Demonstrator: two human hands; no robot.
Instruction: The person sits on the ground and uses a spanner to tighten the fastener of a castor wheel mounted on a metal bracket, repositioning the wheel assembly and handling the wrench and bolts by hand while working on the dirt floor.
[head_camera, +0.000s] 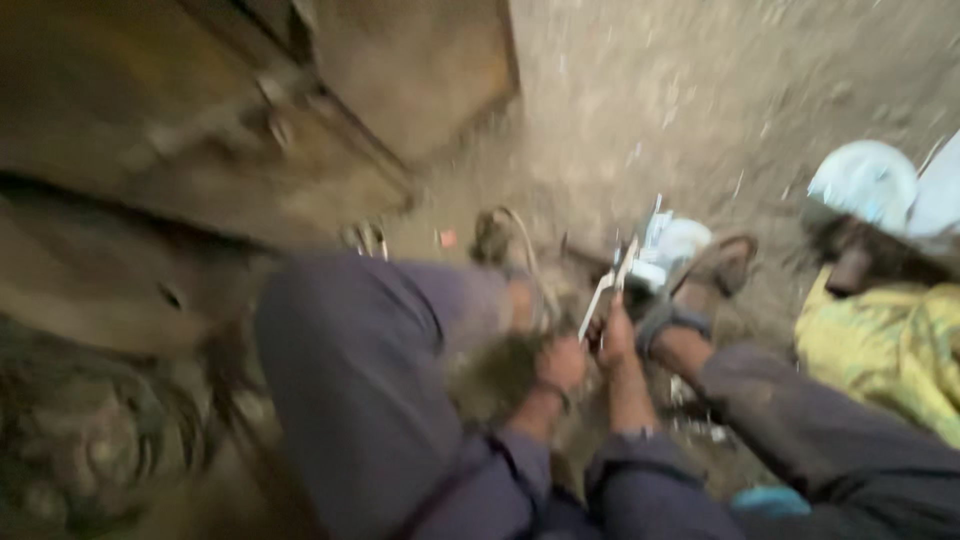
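I sit on the dirt floor, knees apart. My left hand is closed on a dark clump; my right hand grips a thin white strip between my sandals. The blurred picture could make me misjudge the strip, so it may slip.

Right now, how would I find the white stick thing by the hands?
Start at the two purple-trousered knees and follow the arms down to the dirt floor. Just above the right hand and left hand, a thin white strip slants upward. It is pale and straight, unlike the brown sandal beside it.
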